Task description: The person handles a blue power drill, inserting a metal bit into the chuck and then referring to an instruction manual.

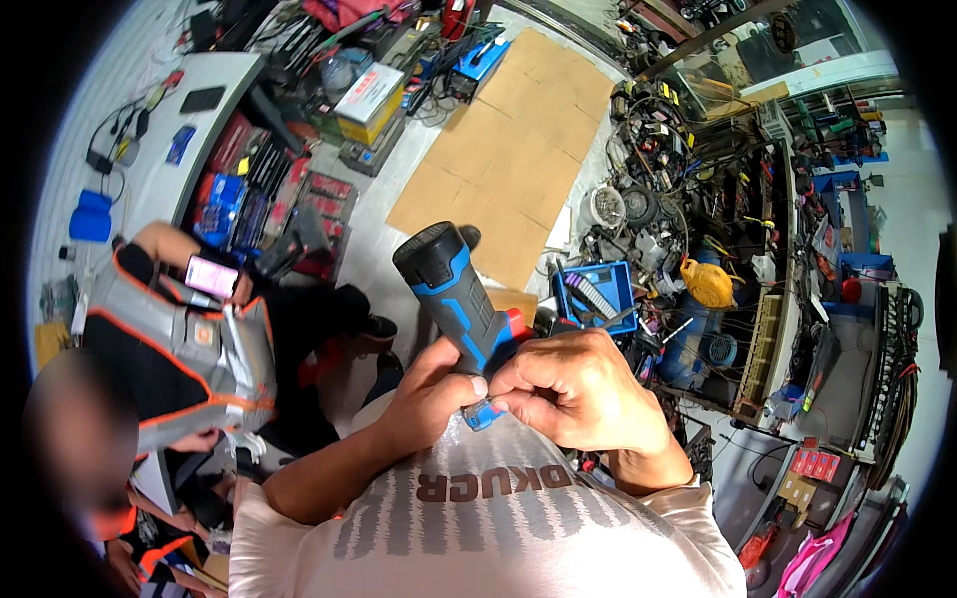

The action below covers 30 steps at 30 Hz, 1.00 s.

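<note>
A blue and black cordless power tool stands tilted in front of my chest, its black end pointing up and to the left. My left hand is wrapped around its lower grip. Next to it, my right hand pinches at the tool's lower blue end with fingers and thumb. What lies under the fingertips is hidden.
A seated person in a grey and orange vest holds a pink phone at the left. Flat cardboard covers the floor ahead. A blue case of bits, cluttered shelves and red tool trays surround me.
</note>
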Each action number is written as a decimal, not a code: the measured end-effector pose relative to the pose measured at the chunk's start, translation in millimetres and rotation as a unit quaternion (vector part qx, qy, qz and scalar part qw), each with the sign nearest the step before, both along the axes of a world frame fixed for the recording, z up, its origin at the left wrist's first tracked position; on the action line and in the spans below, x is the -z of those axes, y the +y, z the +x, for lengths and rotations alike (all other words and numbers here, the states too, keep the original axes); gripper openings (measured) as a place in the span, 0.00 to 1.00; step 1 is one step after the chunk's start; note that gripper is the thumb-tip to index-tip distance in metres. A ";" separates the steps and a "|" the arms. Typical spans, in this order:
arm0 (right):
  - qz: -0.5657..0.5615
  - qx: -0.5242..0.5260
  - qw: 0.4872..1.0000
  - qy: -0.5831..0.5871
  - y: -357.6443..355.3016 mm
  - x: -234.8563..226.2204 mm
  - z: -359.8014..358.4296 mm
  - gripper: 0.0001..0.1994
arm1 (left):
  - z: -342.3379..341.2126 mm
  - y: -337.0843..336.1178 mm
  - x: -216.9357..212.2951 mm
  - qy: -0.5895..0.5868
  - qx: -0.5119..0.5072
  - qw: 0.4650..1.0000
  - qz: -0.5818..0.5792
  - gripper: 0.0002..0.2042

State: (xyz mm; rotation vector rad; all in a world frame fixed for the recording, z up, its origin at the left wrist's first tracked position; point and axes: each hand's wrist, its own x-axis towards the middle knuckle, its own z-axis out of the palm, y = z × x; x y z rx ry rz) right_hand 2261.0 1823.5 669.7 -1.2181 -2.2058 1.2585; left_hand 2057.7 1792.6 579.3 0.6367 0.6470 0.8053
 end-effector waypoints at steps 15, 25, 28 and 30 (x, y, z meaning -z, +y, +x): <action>0.127 0.153 0.979 -0.043 299.8 19.5 245.7 0.12 | 243.2 361.0 -6.9 -0.001 0.057 0.994 -0.098 0.33; 0.103 0.465 0.878 0.046 356.1 24.4 388.1 0.19 | 418.5 526.8 -1.6 0.055 0.231 0.968 -0.082 0.38; 0.066 0.589 0.799 0.102 381.6 56.5 435.9 0.17 | 478.9 596.8 18.9 0.030 0.321 0.940 -0.108 0.38; 0.060 0.665 0.736 0.107 407.9 98.4 482.9 0.16 | 521.3 644.8 37.2 0.025 0.323 0.938 -0.119 0.39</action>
